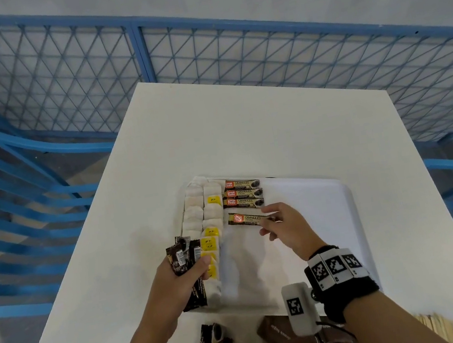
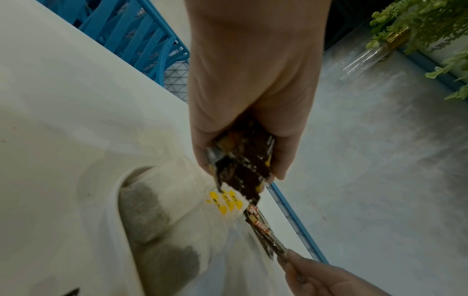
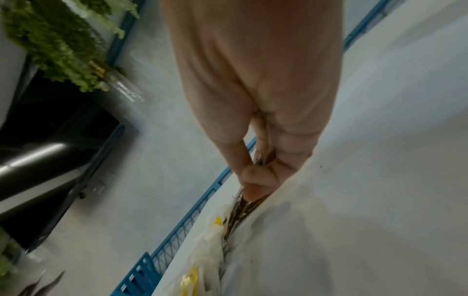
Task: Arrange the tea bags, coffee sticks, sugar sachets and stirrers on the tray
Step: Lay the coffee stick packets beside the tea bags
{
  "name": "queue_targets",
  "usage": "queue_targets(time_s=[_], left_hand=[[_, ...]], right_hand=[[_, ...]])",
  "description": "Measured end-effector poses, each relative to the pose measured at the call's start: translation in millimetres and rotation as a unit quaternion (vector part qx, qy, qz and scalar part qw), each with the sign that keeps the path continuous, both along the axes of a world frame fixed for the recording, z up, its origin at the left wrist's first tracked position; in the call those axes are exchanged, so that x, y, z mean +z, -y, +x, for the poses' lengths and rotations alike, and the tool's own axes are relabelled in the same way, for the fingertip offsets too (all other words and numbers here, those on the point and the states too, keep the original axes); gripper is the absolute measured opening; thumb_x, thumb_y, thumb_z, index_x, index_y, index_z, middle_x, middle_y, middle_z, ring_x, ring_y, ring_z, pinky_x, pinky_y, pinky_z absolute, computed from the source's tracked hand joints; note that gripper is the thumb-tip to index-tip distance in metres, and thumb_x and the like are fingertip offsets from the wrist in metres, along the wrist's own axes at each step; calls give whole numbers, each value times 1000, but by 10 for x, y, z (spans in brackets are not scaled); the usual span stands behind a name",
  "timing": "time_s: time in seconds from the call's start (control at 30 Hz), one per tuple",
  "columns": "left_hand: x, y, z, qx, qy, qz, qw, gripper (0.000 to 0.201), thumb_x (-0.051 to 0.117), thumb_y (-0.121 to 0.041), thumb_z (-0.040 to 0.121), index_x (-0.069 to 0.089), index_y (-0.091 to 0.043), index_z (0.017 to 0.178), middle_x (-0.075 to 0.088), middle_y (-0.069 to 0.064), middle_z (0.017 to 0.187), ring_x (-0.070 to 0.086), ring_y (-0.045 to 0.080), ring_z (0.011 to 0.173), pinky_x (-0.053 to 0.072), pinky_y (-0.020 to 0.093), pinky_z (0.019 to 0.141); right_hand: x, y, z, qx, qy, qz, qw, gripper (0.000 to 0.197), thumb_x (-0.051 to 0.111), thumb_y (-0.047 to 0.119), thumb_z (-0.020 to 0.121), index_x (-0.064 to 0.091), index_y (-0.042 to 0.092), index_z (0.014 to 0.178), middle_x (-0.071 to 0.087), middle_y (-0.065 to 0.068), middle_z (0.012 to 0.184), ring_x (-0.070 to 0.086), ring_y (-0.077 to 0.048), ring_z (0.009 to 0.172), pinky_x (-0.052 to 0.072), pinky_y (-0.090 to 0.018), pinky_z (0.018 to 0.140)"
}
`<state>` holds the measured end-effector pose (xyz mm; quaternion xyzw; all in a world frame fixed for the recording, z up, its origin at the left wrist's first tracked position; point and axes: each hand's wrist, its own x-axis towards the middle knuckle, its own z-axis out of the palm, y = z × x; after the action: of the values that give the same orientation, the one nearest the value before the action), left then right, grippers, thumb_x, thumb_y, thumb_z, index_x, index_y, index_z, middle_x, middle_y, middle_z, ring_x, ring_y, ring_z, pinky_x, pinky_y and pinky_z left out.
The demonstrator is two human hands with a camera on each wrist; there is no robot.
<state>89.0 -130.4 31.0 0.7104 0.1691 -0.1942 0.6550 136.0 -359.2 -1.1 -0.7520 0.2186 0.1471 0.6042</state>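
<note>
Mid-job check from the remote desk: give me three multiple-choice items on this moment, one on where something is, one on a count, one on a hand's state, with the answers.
1. Where do the tea bags lie on the tray?
A. along its left side
B. along its right side
C. off the tray, on the table

2. How many coffee sticks already lie side by side at the far end of the tray, not counting the one being held?
A. one
B. three
C. six

3. What is the left hand doing?
A. lying flat on the table
B. gripping a bundle of dark sachets
C. pinching a stirrer

Answers: 1 A, the head view shows them in two columns along the left edge. 2 B, three lie stacked above the stick in hand that the right hand pinches. 3 B, its fingers curl round the bundle.
</note>
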Motion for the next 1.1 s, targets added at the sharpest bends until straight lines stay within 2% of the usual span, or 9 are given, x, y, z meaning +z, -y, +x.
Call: queue_targets(time_s=[0.13,0.3,0.37,0.47,0.57,0.63,0.83,0.97,1.1], left_hand=[[14,5,-6,-7,7,8,1000,12,67,-18,84,62,-9,78,62,2,63,59,13,64,44,25,66],[22,-17,-11,-6,11,14,1000,13,68,-18,83,63,-7,79,63,2,63,59,12,63,45,25,67],[24,-25,-13,-9,11,17,1000,13,68,-19,83,63,-10,76,63,1,62,59,9,61,45,25,66],[7,-30,-19,-9,9,22,1000,14,68,-19,84,62,-11,74,63,0,62,58,7,58,44,25,66],[-5,-24,-24,-10,6,19,1000,12,67,-20,84,62,-12,76,63,0,62,58,6,59,43,25,65],[-5,-19,-24,-15,10,17,1000,14,67,-20,84,61,-11,75,62,0,62,58,6,59,43,24,65],[21,24,-13,-10,8,-5,1000,13,64,-23,86,63,-13,78,65,-2,63,60,3,60,46,14,56],[16,38,4,9,-8,-29,999,15,67,-23,83,68,-12,93,71,6,75,68,18,73,53,26,65],[42,64,-3,-1,9,-29,1000,15,69,-18,80,68,-12,94,71,2,71,68,12,67,53,24,61]], right_hand=[[-120,15,88,-54,-5,-16,998,24,65,6,84,61,0,106,65,-5,81,61,-13,63,46,-18,54],[-175,-41,129,-31,42,-146,988,20,67,15,84,65,8,102,60,2,88,56,-14,79,42,-18,70],[-186,-56,140,-33,54,-157,985,23,68,15,83,62,10,104,59,3,84,54,-8,73,40,-8,62],[-218,-67,169,-54,57,-167,983,29,71,13,80,55,9,104,56,4,74,54,-7,67,38,-8,58],[-274,-72,203,-64,60,-189,978,33,72,13,78,53,8,105,61,-10,90,57,-17,77,43,-21,71],[-300,-75,212,-63,66,-199,976,33,73,14,78,53,8,104,60,-14,98,56,-19,78,43,-24,74],[-208,-118,160,-50,107,-232,966,27,66,13,83,55,6,107,54,-13,105,50,-14,80,37,-15,70],[36,-332,4,37,131,-164,977,14,62,23,88,62,13,97,60,2,86,53,-6,69,40,-3,60],[275,-558,-200,181,88,-7,979,14,58,36,89,62,24,93,62,6,83,55,-5,66,44,-10,62]])
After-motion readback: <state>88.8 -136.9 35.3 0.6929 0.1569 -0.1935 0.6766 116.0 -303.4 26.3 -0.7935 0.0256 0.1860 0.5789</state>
